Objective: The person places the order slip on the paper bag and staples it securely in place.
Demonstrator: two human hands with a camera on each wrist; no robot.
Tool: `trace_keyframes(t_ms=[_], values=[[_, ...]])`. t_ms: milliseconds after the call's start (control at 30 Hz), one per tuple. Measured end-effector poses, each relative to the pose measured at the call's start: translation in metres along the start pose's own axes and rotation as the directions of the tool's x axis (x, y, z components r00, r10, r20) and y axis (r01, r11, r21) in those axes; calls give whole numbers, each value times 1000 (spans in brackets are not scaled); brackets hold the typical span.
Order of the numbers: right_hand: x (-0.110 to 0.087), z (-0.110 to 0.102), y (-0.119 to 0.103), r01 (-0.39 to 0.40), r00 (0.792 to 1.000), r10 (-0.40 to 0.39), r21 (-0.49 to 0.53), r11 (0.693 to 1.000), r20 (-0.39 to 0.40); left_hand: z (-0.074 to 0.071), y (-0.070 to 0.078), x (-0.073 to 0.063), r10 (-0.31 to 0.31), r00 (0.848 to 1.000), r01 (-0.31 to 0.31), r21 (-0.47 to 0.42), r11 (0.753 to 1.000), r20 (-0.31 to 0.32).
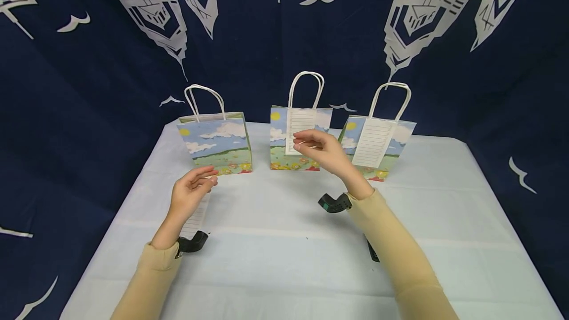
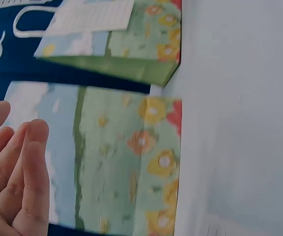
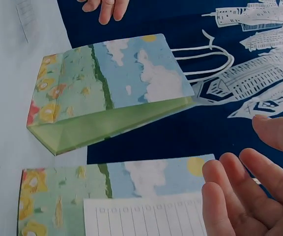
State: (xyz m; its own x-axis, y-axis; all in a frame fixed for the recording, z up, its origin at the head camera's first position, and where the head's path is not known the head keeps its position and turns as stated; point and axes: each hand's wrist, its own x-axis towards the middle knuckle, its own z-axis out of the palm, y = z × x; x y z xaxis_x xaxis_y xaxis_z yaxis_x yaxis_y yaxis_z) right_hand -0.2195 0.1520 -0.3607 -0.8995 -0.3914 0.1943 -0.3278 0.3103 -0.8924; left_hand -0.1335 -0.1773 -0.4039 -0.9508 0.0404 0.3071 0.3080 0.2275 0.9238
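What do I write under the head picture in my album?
Left hand and right hand, both empty, before three bags, two with lined sheets.

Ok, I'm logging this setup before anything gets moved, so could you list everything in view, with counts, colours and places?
Paper bags: 3, blue and green with flowers, white handles, in a row at the table's far side
Lined sheets: 3, white, on the middle and right bags' fronts, one on the table partly behind the left arm
Table: 1, white-covered, beneath the bags
Backdrop: 1, navy with white prints, behind the table
Unclear object: 1, black, partly hidden by the right sleeve
Wrist devices: 2, black, one per wrist
Sleeves: 2, beige, on both arms
Left hand: 1, before the left bag
Right hand: 1, before the middle bag
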Motion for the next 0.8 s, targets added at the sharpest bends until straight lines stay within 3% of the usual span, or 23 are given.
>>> trace_keyframes(t_ms=[267,467,567,667,800], values=[[21,19,-2,60,998,-61,86,994,6,-24,-6,-11,-92,992,96,46,994,-83],[29,38,-17,73,997,-78,173,982,22,-38,-39,-13,-140,987,144,47,988,-83],[33,50,-16,58,997,-66,192,980,36,-42,-53,-16,-162,981,172,101,980,-102],[41,66,-6,49,997,-60,199,979,50,-45,-67,-20,-203,968,230,205,951,-145],[49,85,2,64,995,-77,189,980,64,-48,-74,-22,-305,930,360,345,867,-205]])
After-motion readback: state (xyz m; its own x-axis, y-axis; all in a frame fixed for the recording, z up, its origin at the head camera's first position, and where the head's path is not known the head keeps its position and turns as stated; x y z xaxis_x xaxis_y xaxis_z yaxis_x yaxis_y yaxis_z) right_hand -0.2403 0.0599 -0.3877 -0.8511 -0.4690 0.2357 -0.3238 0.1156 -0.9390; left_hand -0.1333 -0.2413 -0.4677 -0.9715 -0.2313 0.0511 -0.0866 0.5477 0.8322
